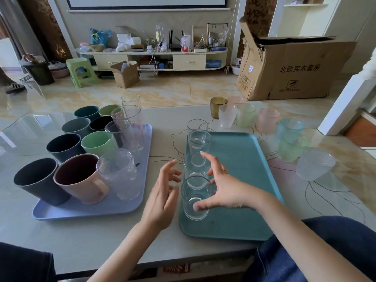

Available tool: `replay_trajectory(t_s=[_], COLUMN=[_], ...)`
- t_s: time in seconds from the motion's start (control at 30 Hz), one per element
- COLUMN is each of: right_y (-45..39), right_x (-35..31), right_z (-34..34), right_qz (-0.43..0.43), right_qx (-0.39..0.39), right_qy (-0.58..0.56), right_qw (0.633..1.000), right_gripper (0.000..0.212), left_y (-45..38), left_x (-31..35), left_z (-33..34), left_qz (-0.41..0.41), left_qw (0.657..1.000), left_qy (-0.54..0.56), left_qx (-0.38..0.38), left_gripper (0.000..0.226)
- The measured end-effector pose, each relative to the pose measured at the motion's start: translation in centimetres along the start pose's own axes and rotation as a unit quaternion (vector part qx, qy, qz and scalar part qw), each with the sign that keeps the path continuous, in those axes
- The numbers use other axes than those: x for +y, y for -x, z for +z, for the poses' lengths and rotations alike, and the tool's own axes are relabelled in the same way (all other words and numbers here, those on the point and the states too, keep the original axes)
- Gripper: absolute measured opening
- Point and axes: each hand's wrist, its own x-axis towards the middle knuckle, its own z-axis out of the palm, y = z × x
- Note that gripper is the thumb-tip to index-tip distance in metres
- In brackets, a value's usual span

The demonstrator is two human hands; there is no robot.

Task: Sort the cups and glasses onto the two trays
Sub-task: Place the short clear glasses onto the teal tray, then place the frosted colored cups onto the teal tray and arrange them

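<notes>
Sorting scene: a pale table (91, 241) carries 2 trays side by side.
Lavender tray (85, 210): on the left, holding opaque cups in dark, grey, green and pink (81, 178), plus several tall clear glasses (130, 127).
Teal tray (240, 200): on the right, with 4 short clear glasses lined along its left edge.
Nearest clear glass (195, 202): upright at the tray's near left corner.
Right hand (225, 188): fingers spread and relaxed around that glass, thumb at its side, gripping nothing.
Left hand (162, 198): loose, fingers apart, just left of the teal tray, holding nothing.
Unsorted: frosted pastel tumblers (245, 115) and an amber glass (218, 105) stand on the table beyond and right of the teal tray.
</notes>
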Motion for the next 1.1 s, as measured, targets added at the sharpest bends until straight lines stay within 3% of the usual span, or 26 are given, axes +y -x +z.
replay_trajectory(t_s=[0.13, 0.27, 0.37, 0.53, 0.6, 0.73, 0.9, 1.1], right_y=[-0.2, -3.6, -7.6, -14.6, -17.2, -21.7, -25.3, -27.0], right_x=[-0.1, 0.8, 2.4, 5.6, 6.5, 8.6, 10.8, 11.8], right_z=[-4.2, -9.7, -13.8, -18.8, -20.4, -22.7, -24.5, -25.3], right_qz=[0.045, 0.082, 0.112, 0.111, 0.122, 0.156, 0.152, 0.139], right_qx=[-0.014, 0.097, 0.193, 0.301, 0.302, 0.247, 0.187, 0.198], right_qy=[-0.087, -0.186, -0.108, 0.051, 0.098, 0.201, 0.277, 0.309], right_qw=[0.995, 0.974, 0.969, 0.946, 0.940, 0.935, 0.930, 0.920], right_gripper=[0.111, 0.079, 0.068, 0.052, 0.050, 0.047, 0.056, 0.045], left_y=[-5.4, -12.8, -19.0, -27.5, -30.5, -35.4, -38.6, -39.5], left_x=[0.9, 2.3, 2.7, 1.5, 0.8, -1.5, -4.0, -5.4], left_z=[-0.1, 0.3, 1.6, 5.5, 7.5, 11.3, 14.6, 16.6], left_qz=[-0.039, -0.034, -0.025, -0.022, -0.017, -0.024, 0.004, 0.019], left_qw=[0.993, 0.992, 0.996, 0.981, 0.963, 0.935, 0.873, 0.859], left_qy=[0.045, 0.024, -0.017, -0.165, -0.221, -0.304, -0.392, -0.402], left_qx=[0.106, 0.117, 0.080, -0.098, -0.150, -0.183, -0.289, -0.316], left_gripper=[0.030, 0.025, 0.024, 0.017, 0.020, 0.023, 0.045, 0.055])
